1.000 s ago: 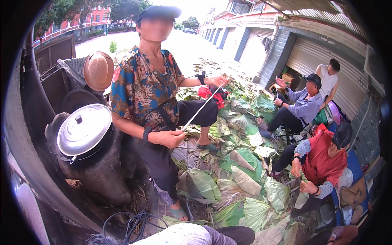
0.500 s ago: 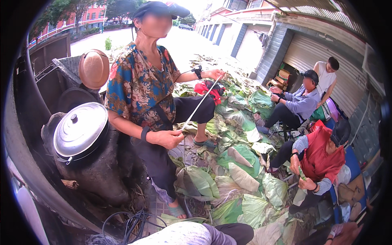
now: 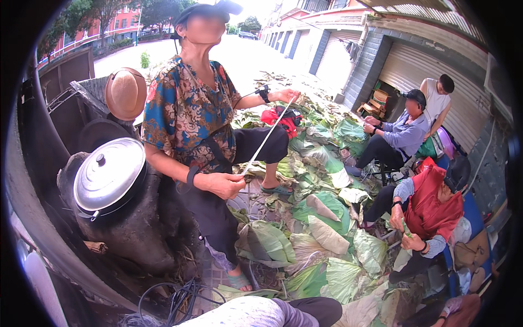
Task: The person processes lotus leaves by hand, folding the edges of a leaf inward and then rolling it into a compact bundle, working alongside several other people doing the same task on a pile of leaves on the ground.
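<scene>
Neither of my hands shows. At the lower edge lies white and purple cloth (image 3: 245, 313) with a dark rounded part beside it; whose it is, I cannot tell. Before me a person in a flowered shirt stretches a long thin pale strip (image 3: 268, 139) between two hands, the lower one (image 3: 220, 185) near the thigh. Large leaves (image 3: 327, 234), some green and some dried brown, cover the ground around that person's feet. To the right, a seated person in red (image 3: 433, 199) holds a green leaf piece (image 3: 406, 231) in both hands.
A lidded metal pot (image 3: 110, 173) sits on a dark stove at left, near a tan hat (image 3: 125, 94). Black cable (image 3: 182, 302) lies coiled at the lower left. Another seated person (image 3: 400, 133) and someone in white (image 3: 438, 106) are by the shutters at right.
The whole view has shifted slightly. The person in red has moved their hands a little with the leaf piece. The standing person still holds the strip taut.
</scene>
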Demonstrator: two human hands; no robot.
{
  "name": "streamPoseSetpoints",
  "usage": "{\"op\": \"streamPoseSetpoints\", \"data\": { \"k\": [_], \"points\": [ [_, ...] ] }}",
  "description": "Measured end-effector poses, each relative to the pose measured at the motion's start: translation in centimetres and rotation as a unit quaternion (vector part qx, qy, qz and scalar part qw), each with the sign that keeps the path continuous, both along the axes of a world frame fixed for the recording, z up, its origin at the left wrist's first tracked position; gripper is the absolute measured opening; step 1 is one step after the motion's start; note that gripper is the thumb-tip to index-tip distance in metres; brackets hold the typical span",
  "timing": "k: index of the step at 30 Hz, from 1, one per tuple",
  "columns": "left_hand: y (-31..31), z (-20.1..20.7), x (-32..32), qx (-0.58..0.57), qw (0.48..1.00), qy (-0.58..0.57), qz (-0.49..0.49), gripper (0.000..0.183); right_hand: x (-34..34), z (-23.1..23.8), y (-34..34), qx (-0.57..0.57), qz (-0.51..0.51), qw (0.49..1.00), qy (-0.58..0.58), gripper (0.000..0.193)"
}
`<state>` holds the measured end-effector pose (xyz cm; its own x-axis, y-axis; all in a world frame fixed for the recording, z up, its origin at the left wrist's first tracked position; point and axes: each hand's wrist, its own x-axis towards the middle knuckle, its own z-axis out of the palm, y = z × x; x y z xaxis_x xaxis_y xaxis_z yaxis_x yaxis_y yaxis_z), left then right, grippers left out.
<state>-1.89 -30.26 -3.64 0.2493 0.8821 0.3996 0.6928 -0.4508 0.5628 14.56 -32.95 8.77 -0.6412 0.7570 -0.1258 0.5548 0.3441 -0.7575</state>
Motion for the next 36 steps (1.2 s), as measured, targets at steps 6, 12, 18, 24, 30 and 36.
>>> {"op": "streamPoseSetpoints", "data": {
  "k": [6, 12, 18, 24, 30, 36],
  "points": [
    [1.2, -1.5, -0.4, 0.074, 0.991, 0.104, 0.049, 0.026, 0.0, 1.7, -0.8, -0.01, 0.01, 0.999, 0.045, 0.033],
    [2.4, -2.3, 0.0, -0.165, 0.969, -0.153, 0.107, 0.028, 2.8, 1.7, -0.3, -0.014, 0.005, 0.991, 0.135, 0.043],
    [3.9, -3.9, -0.9, -0.261, 0.909, -0.274, 0.176, 0.03, 6.0, -0.9, 2.2, -0.229, -0.148, 0.949, 0.158, 0.022],
    [5.7, -6.9, -1.5, -0.3, 0.872, -0.305, 0.239, 0.033, 8.9, 2.1, 2.6, -0.386, -0.3, 0.818, 0.305, 0.032],
    [4.9, -5.5, -0.4, -0.281, 0.837, -0.371, 0.288, 0.031, 10.6, 6.8, 0.9, -0.205, -0.333, 0.802, 0.451, 0.034],
    [5.6, -4.6, -0.6, -0.094, 0.911, 0.223, 0.334, 0.02, 13.1, 10.0, 1.9, -0.171, -0.391, 0.751, 0.504, 0.037]
  ]
}}
